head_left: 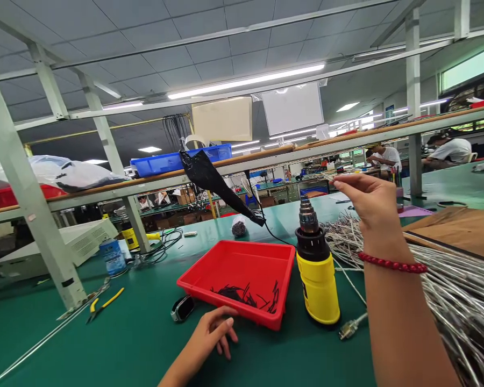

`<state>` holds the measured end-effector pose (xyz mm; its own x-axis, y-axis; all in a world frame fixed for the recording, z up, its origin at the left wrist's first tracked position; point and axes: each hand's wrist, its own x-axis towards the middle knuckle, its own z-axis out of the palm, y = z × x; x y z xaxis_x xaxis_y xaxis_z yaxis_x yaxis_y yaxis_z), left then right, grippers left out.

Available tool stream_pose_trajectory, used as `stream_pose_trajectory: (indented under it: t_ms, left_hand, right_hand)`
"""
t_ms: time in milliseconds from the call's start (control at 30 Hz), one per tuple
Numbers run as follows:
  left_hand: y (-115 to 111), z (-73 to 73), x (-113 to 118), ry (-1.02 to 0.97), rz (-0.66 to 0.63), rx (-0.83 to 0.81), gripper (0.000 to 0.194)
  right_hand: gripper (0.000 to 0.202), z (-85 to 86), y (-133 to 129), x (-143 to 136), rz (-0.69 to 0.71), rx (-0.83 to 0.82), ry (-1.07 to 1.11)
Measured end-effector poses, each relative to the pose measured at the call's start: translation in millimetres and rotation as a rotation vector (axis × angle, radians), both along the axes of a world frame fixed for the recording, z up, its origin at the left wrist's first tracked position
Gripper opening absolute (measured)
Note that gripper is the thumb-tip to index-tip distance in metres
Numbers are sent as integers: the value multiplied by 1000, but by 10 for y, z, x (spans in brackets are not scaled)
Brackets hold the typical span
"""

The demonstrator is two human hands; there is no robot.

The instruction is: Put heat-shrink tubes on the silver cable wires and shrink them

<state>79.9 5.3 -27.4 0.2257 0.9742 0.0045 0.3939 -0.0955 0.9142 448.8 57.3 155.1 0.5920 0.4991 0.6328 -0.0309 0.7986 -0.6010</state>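
Note:
My left hand (215,333) rests by the front edge of a red tray (234,252), its fingers loosely bent, apart and holding nothing. Short black tube pieces (246,295) lie in the front of that tray. Raised above and to the right of a yellow heat gun (318,285), my right hand (369,196) is closed in a pinch. A thin light tip shows at its fingertips, too small to name. The heat gun stands upright, nozzle up. A clear cable plug (351,327) lies in front of it, its cable running back to the right.
Many silvery cables (455,285) are heaped on the right beside brown cardboard (463,228). A watch (183,308), yellow-handled pliers (105,305) and a blue can (113,257) lie or stand leftward. A black bag (218,185) hangs from the shelf. People sit at benches behind.

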Motion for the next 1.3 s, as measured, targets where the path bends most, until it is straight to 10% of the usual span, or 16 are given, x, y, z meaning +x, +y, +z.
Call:
stream_pose_trajectory:
  t_ms: [1300]
  left_hand:
    - [-19,3,9,51,4,-3,61]
  right_hand:
    - [8,32,-142,-38,-86,-281,-387]
